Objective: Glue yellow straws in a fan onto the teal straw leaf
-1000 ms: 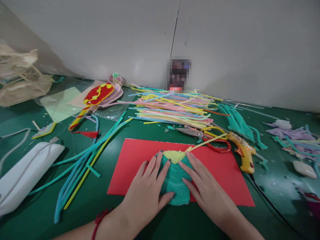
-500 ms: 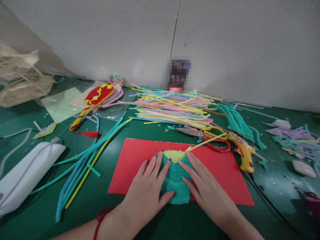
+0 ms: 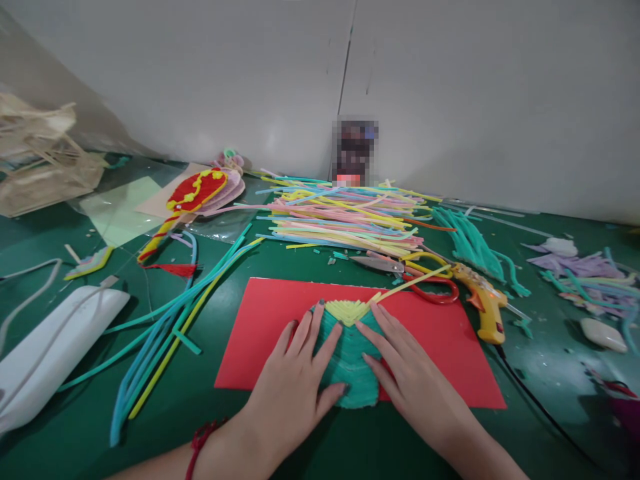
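My left hand (image 3: 293, 383) and my right hand (image 3: 405, 373) both lie flat, fingers spread, pressing on a teal fan-shaped piece of pipe cleaners (image 3: 350, 363) with a yellow tip (image 3: 347, 310). The piece rests on a red card sheet (image 3: 260, 333) on the green table. A yellow pipe cleaner (image 3: 415, 283) trails from the yellow tip toward the upper right. Neither hand holds anything. A red cord circles my left wrist.
Red-handled scissors (image 3: 430, 290) and a yellow glue gun (image 3: 485, 303) lie right of the card. A heap of coloured pipe cleaners (image 3: 345, 217) sits behind it, long teal and blue strands (image 3: 170, 320) to the left, a white pouch (image 3: 50, 347) at far left, a red-and-yellow fan (image 3: 193, 193) at back left.
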The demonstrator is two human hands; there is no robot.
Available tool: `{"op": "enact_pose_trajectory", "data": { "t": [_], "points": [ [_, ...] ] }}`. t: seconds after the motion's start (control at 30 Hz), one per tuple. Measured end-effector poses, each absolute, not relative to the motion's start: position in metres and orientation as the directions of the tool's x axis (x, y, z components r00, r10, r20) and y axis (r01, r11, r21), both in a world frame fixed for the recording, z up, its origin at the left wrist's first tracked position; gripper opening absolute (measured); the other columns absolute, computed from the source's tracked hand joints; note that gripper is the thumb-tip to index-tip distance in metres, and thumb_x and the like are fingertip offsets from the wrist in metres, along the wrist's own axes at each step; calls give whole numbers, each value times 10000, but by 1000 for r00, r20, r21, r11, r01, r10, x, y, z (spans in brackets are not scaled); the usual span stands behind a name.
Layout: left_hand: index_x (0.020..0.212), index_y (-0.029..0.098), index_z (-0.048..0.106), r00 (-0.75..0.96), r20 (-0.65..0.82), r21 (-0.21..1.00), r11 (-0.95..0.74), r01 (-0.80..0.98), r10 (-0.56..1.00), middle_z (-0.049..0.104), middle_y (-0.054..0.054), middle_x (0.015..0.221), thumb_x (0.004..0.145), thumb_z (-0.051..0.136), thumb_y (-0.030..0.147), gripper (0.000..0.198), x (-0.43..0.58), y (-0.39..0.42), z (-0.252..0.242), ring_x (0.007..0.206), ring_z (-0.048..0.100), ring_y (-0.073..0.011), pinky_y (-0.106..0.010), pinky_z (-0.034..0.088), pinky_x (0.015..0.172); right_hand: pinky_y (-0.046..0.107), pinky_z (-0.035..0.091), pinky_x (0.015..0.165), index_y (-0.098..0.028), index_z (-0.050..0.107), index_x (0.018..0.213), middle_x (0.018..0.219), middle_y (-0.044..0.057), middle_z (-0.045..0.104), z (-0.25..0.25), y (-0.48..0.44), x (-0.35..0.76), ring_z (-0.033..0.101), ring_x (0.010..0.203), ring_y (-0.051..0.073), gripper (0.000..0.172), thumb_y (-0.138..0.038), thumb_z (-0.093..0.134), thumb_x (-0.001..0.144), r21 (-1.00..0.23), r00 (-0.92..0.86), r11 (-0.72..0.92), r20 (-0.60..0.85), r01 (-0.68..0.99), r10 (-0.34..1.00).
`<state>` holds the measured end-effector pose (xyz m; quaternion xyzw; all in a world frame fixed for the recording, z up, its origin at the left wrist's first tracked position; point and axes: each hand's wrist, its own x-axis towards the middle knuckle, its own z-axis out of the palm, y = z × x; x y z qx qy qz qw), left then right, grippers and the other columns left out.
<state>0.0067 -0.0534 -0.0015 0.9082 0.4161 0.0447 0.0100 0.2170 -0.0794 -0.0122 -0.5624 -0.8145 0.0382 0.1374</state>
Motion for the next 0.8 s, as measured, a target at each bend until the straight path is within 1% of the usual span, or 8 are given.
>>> {"op": "enact_pose_trajectory", "data": {
  "t": [0.3, 0.4, 0.5, 0.67, 0.8],
  "points": [
    [1385, 205, 422, 645, 80, 49, -649, 759, 760, 396, -180, 1453, 846, 524, 531, 638, 8, -52, 2, 1247, 458, -324, -461, 387, 963, 448, 456, 1002, -212, 479, 1357, 1471, 120, 384, -12, -78, 218, 343, 1351, 256, 425, -310, 375, 957, -185, -357, 386, 174, 904, 918],
    [1386, 207, 422, 650, 83, 35, -654, 756, 756, 388, -181, 1458, 844, 518, 541, 644, 8, -52, 3, 1226, 477, -323, -451, 389, 959, 453, 458, 997, -247, 468, 1364, 1488, 113, 355, -12, -79, 217, 344, 1350, 256, 420, -300, 369, 959, -191, -353, 387, 187, 902, 917],
    [1397, 212, 404, 653, 81, 47, -657, 752, 753, 376, -178, 1466, 855, 498, 541, 641, 7, -51, 3, 1224, 476, -321, -444, 380, 964, 450, 448, 1007, -292, 456, 1372, 1515, 89, 305, -13, -79, 217, 334, 1354, 259, 423, -286, 378, 956, -209, -352, 388, 191, 898, 916],
    [1392, 210, 414, 648, 91, 62, -654, 754, 756, 377, -181, 1464, 865, 484, 540, 625, 7, -51, 4, 1230, 464, -328, -454, 375, 960, 454, 439, 1013, -292, 469, 1364, 1522, 89, 286, -12, -80, 218, 334, 1353, 270, 420, -279, 386, 953, -211, -358, 393, 187, 895, 915],
    [1405, 219, 393, 647, 87, 75, -652, 754, 758, 358, -162, 1479, 889, 439, 535, 606, 7, -51, 3, 1236, 453, -316, -446, 367, 971, 447, 427, 1028, -317, 424, 1391, 1535, 59, 255, -13, -80, 218, 329, 1357, 260, 444, -277, 390, 951, -215, -350, 389, 197, 896, 916]
  ]
}}
